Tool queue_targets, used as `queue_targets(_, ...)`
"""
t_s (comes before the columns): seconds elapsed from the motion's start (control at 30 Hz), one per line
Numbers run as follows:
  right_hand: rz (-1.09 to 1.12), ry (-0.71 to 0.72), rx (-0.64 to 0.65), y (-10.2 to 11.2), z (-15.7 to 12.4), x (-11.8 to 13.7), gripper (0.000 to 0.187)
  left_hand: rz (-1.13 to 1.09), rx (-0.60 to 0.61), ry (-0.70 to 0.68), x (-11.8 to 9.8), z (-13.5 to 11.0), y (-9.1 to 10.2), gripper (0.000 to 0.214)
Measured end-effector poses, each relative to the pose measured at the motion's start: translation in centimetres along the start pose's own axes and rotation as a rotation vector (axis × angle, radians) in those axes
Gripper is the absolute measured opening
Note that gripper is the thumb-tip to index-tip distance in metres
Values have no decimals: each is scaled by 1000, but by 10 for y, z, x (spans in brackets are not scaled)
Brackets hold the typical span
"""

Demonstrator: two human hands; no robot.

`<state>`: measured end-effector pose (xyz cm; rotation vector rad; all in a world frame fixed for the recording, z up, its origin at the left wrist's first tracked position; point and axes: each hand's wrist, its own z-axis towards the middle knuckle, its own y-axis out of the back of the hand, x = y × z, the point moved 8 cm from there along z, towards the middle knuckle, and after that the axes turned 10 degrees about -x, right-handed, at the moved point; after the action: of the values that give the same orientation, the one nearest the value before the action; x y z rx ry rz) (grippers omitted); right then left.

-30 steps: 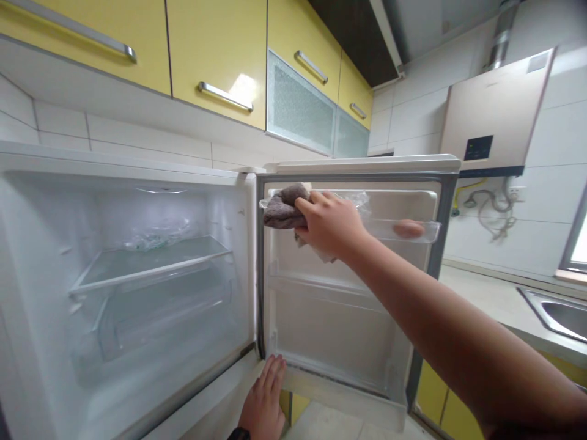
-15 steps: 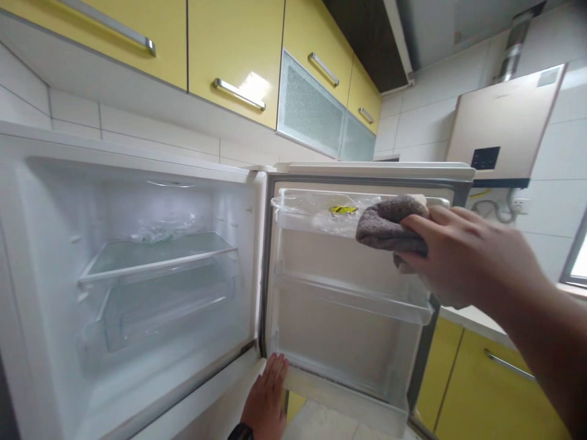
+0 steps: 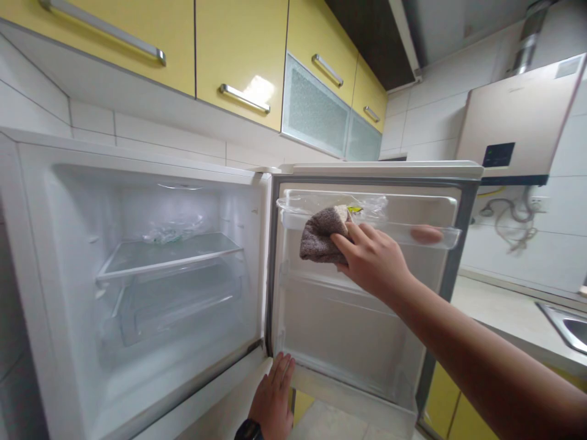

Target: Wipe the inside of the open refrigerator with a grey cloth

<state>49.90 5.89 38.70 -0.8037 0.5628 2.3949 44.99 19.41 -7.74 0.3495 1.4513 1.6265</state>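
Note:
A folded grey-brown cloth [image 3: 321,237] with a pale edge is bunched in my right hand [image 3: 378,253], whose fingers close on it. Hand and cloth are at the front of the top rack [image 3: 398,232] of the open fridge door [image 3: 348,330]. That rack holds a clear plastic bag [image 3: 373,205] with a yellow-green mark and, toward its right end, a rounded reddish-brown thing [image 3: 426,234]. Down at the door's lower hinge corner, my left hand [image 3: 273,397] lies with its fingers stretched out against the white surface.
On the left, the compartment [image 3: 82,256] stands open, with a crumpled plastic bag [image 3: 177,227] on its glass shelf [image 3: 183,252] and a clear drawer [image 3: 178,305] below. Yellow cabinets [image 3: 238,36] hang overhead. To the right are a counter [image 3: 490,299], sink [image 3: 568,324] and water heater [image 3: 518,116].
My right hand has moved left along the top door rack with the cloth, uncovering the rounded thing at the rack's right end. My left hand stays at the hinge corner. The view has shifted slightly.

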Motion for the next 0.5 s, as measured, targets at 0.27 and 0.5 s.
queue_targets(0.27,-79,-116,-7,20,-61,-53,41,17,51,12,5,5,-6,102)
queue_targets(0.5,-280,-409,-8,40,-153,-124,36,31,-20,2,3,-1,0,100)
